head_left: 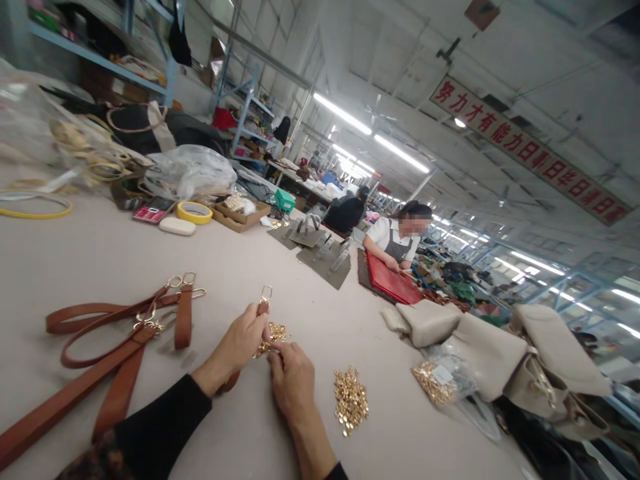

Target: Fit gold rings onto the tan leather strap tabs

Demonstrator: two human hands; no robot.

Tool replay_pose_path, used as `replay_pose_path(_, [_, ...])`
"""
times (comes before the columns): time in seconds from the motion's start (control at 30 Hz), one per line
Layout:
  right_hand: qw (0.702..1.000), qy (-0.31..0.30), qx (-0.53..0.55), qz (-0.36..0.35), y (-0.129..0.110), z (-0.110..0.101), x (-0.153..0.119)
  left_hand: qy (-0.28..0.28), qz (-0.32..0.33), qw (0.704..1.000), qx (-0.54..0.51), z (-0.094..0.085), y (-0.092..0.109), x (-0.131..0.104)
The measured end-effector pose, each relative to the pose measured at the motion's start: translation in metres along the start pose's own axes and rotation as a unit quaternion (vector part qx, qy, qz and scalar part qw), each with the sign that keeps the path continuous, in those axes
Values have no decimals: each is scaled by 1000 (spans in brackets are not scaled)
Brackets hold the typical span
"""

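Note:
My left hand (pixel 243 339) is closed round a short brown leather strap (pixel 263 308). A gold metal ring (pixel 267 292) sticks out from the strap's top end, beyond my fingers. My right hand (pixel 294 379) is at the near edge of a small pile of gold metal pieces (pixel 278 331), with thumb and finger pressed together. Whether a piece is between those fingertips is too small to tell. Right of that hand lies a second pile of gold pieces (pixel 351 400). To the left, several brown leather straps (pixel 115 313) with gold rings and clasps lie on the table.
On the table (pixel 215 247) stand a yellow tape roll (pixel 195 213) and a cardboard box (pixel 241 217). Grey boards (pixel 325 260) lie further back. At right are beige bags (pixel 490 353) and a plastic bag of gold pieces (pixel 435 383). A co-worker (pixel 395 240) handles a red item.

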State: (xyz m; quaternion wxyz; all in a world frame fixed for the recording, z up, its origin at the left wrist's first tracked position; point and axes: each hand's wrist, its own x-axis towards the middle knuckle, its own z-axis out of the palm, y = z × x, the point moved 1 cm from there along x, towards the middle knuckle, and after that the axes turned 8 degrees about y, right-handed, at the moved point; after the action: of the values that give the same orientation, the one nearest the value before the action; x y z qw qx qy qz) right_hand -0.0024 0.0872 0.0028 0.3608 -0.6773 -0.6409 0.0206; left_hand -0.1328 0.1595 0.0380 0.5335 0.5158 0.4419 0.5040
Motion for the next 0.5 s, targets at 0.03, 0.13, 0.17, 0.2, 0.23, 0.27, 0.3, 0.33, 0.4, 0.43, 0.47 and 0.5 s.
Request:
replay_pose_path(0.03, [1000,1,3,6,-2,1,3,8,19,1000,23,-1,2,-1])
replay_pose_path(0.13, [1000,12,8,25,-5,4,8,18,49,993,107,-5,6,-2])
replay_pose_path(0.17, [999,17,0,32,-6,6,10,15,40,990,135,-6,5,-2])
replay_pose_path(0.2, [999,22,-15,39,-6,8,11,3,24,990,140,-6,2,-2])
replay_pose_path(0.23, [998,22,-33,42,-6,10,13,-11,11,991,133,-5,-2,0])
replay_pose_path(0.27, [998,19,-52,42,-5,13,14,-34,-10,993,115,-4,-8,1])
replay_pose_path(0.3, [997,14,-68,39,-5,14,15,-52,-30,994,89,-2,-14,3])
replay_pose_path(0.33, [996,10,-82,32,-4,16,16,-66,-52,994,65,0,-21,5])
replay_pose_path(0.4, [995,10,-99,14,-4,15,16,-80,-81,993,24,3,-33,9])
replay_pose_path(0.43, [995,14,-100,0,-4,14,15,-81,-87,993,17,4,-38,10])
replay_pose_path(0.47, [995,19,-98,-18,-3,13,13,-81,-89,993,17,5,-42,11])
replay_pose_path(0.5, [994,25,-97,-39,-3,11,12,-85,-90,992,13,6,-44,12])
